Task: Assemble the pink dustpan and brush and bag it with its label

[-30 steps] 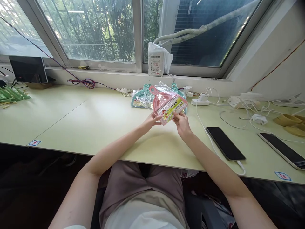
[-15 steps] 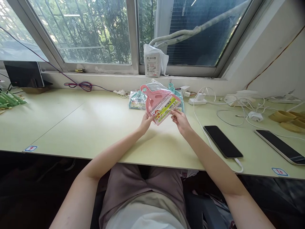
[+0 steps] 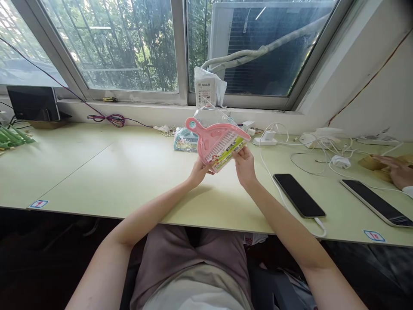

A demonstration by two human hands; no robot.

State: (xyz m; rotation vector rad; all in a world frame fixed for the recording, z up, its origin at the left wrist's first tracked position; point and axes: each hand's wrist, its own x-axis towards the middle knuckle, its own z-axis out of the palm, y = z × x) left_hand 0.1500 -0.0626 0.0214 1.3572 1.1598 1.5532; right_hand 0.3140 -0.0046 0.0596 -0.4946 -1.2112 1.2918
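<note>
Both hands hold one thing: a pink dustpan-and-brush set [image 3: 215, 142] sealed in a clear plastic bag, lifted off the tabletop [image 3: 129, 172] at mid-width, in front of the window. The left hand [image 3: 200, 168] pinches the lower left corner of the packet, thumb on the near face; the right hand [image 3: 244, 162] is closed on the lower right edge, beside the yellow-green label. Each grip is a fingertip pinch on the bag's edge, not a clasp round the pan, whose round-ended handle points up and to the left.

The packet is being turned or inspected, I judge. To do it well, keep both pinches on the stiff rim of the pan through the film, since loose film alone could slip; turn it over the tabletop, clear of the cables.

Just behind it lies a teal packet [image 3: 184, 141] of the same kind. A white parcel [image 3: 205, 91] stands on the sill. To the right a white charging cable [image 3: 274, 172] runs to a dark phone [image 3: 298, 200]; a second phone [image 3: 376, 207] lies further right, near another person's hand [image 3: 395, 168]
</note>
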